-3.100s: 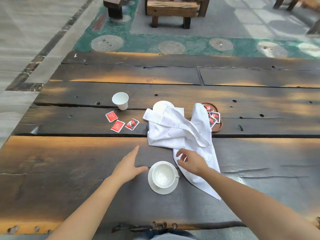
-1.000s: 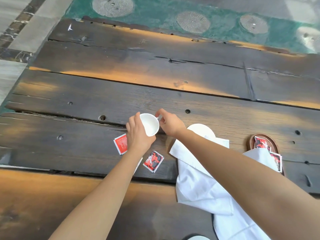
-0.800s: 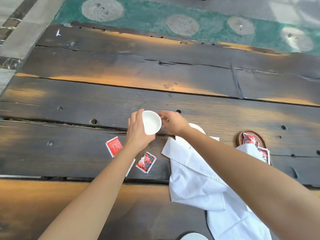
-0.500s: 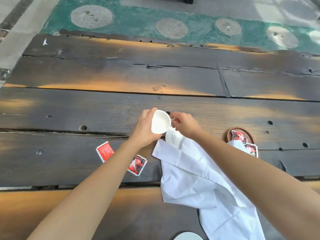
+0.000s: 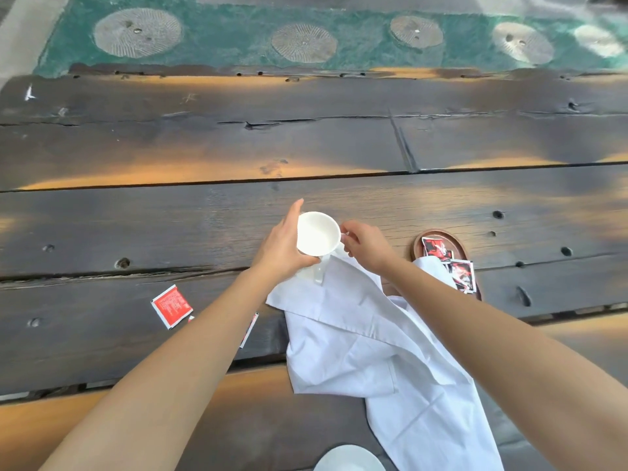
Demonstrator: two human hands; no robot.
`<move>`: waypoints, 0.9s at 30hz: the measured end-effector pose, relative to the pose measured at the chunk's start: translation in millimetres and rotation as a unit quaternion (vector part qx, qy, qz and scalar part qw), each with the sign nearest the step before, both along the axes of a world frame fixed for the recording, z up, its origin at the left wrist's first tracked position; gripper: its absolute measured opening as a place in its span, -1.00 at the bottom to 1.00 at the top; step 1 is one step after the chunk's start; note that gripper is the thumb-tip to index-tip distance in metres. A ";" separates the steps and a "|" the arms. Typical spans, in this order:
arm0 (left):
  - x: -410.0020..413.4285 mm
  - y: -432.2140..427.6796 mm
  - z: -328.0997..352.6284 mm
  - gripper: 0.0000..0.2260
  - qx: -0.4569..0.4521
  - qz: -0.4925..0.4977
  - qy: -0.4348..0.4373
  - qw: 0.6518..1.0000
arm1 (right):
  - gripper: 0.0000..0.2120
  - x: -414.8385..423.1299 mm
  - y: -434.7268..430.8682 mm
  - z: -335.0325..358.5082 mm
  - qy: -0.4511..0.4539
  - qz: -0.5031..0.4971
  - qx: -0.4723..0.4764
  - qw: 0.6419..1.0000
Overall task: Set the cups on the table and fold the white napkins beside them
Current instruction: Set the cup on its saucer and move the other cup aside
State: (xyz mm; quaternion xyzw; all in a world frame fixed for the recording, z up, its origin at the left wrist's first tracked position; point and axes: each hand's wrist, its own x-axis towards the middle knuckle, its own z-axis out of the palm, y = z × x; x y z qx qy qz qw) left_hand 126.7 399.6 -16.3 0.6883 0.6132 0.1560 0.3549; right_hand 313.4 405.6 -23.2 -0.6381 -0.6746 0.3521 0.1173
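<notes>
The left hand [image 5: 283, 248] cups the white cup [image 5: 317, 234] while the right hand [image 5: 365, 246] pinches its handle, holding it just over the far edge of the crumpled napkin [image 5: 367, 341]; landing on that bunched cloth could tip it

The white cup [image 5: 317, 234], formerly left standing alone above the red packets [image 5: 171, 305], is now held at the frame's centre between the left hand [image 5: 283, 248] and the right hand [image 5: 365, 246], and is shifted rightward over the far corner of the white napkins [image 5: 367, 351].
</notes>
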 end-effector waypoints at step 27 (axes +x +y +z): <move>22.2 -10.9 -26.1 -0.06 -0.002 0.020 0.000 1.000 | -0.89 19.0 -10.9 -17.4 0.018 -0.067 -0.059 0.996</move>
